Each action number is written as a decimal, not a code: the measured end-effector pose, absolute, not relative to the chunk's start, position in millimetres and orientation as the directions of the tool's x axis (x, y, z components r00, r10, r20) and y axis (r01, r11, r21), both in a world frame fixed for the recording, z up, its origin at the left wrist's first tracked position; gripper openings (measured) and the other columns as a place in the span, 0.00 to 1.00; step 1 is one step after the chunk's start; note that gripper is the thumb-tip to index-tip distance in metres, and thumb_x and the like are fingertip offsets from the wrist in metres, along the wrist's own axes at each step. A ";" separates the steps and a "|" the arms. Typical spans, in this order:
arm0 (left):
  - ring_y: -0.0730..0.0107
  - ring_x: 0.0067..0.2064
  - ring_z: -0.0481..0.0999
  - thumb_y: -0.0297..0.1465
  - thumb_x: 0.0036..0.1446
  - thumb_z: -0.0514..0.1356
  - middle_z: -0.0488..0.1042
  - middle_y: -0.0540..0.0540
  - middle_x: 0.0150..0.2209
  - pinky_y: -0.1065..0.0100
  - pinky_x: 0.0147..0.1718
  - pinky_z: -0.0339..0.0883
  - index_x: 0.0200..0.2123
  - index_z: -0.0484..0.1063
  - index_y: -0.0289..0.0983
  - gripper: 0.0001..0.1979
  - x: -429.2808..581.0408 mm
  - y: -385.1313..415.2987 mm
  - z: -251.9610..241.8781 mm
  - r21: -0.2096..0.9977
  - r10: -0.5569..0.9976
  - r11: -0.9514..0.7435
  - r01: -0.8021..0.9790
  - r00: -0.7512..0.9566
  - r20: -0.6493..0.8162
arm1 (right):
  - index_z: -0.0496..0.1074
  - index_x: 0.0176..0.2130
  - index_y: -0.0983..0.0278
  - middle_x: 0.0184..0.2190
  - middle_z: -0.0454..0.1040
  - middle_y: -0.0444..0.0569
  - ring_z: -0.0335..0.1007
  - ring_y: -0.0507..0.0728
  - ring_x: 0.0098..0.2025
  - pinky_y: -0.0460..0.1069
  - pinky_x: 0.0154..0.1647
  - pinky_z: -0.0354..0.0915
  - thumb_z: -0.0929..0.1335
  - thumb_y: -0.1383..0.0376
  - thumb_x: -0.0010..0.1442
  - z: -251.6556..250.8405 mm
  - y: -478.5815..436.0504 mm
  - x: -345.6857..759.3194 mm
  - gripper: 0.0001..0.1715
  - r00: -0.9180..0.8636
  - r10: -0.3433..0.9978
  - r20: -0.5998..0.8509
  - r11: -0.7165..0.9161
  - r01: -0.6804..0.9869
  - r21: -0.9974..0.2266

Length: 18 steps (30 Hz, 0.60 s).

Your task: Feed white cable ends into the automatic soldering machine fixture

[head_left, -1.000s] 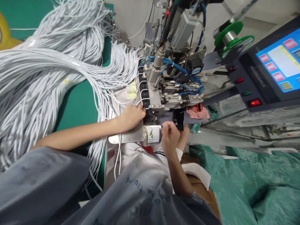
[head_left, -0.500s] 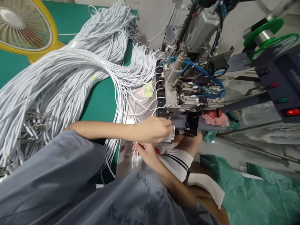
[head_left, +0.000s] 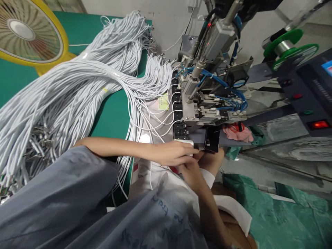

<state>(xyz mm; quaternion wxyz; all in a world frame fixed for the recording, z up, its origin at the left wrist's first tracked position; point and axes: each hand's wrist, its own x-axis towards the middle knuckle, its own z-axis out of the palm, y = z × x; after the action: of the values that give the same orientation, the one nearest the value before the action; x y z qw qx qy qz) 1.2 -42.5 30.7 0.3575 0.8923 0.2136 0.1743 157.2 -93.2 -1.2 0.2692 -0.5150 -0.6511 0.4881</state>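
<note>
My left hand [head_left: 171,154] reaches across to the right, its fingers stretched out over the near end of a white-and-silver block [head_left: 187,142] beside the machine. Nothing shows gripped in those fingers. My right hand [head_left: 191,170] comes up from below and meets the left fingertips; its own fingertips are hidden beneath them. A thin white cable [head_left: 151,178] hangs down from under my left wrist over a white sheet, and its upper end is out of sight. Just above the hands, several white cables run into a black slotted holder [head_left: 178,130] on the machine.
Large bundles of white cable [head_left: 85,74] lie on the green table [head_left: 109,117]. A yellow fan [head_left: 64,38] stands at the back left. The metal machine [head_left: 190,107] rises ahead, with a phone [head_left: 212,139] at its near edge. A control box [head_left: 308,93] and green spool [head_left: 282,45] are at right.
My right hand has moved right, away from the white cable ends it was pinching, to meet my left hand. The left fingers have gone from curled to stretched out, and that hand sits slightly lower.
</note>
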 end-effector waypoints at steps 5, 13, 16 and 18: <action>0.68 0.40 0.71 0.33 0.62 0.54 0.70 0.42 0.38 0.70 0.40 0.62 0.47 0.68 0.31 0.13 1.9 -29.6 24.2 0.840 0.616 -0.486 0.243 0.776 0.132 | 0.70 0.34 0.64 0.25 0.73 0.45 0.69 0.53 0.27 0.47 0.29 0.66 0.70 0.63 0.50 16.7 -81.3 180.4 0.09 -0.026 0.992 -0.126 -0.112 0.305 -0.946; 0.75 0.31 0.69 0.32 0.62 0.52 0.68 0.48 0.28 0.74 0.31 0.62 0.34 0.74 0.34 0.12 1.8 -33.0 29.2 0.905 0.714 -0.397 0.155 0.671 0.198 | 0.71 0.30 0.63 0.22 0.70 0.42 0.63 0.49 0.22 0.45 0.25 0.63 0.71 0.63 0.49 17.2 -75.2 165.5 0.07 0.105 0.992 -0.075 -0.066 -0.086 -0.994; 0.75 0.30 0.70 0.32 0.62 0.53 0.69 0.48 0.27 0.74 0.30 0.62 0.34 0.75 0.34 0.12 2.6 -33.9 30.7 0.912 0.737 -0.391 0.124 0.636 0.230 | 0.72 0.29 0.63 0.26 0.70 0.43 0.62 0.48 0.23 0.45 0.24 0.62 0.71 0.63 0.50 13.8 -74.8 160.8 0.06 0.120 0.993 0.003 0.016 -0.107 -0.994; 0.75 0.29 0.69 0.32 0.61 0.54 0.70 0.48 0.27 0.74 0.28 0.62 0.34 0.75 0.34 0.11 2.6 -33.4 30.0 0.905 0.751 -0.404 0.132 0.612 0.247 | 0.73 0.29 0.63 0.28 0.69 0.44 0.61 0.47 0.22 0.45 0.24 0.61 0.70 0.63 0.51 13.9 -75.3 160.6 0.05 0.117 0.993 0.030 0.041 -0.089 -0.995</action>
<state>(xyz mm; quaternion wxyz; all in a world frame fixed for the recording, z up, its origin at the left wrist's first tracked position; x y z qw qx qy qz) 2.6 -33.4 30.0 0.4641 0.7685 0.2872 0.3339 160.6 -75.3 13.9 0.5591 -0.4960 -0.4556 0.4834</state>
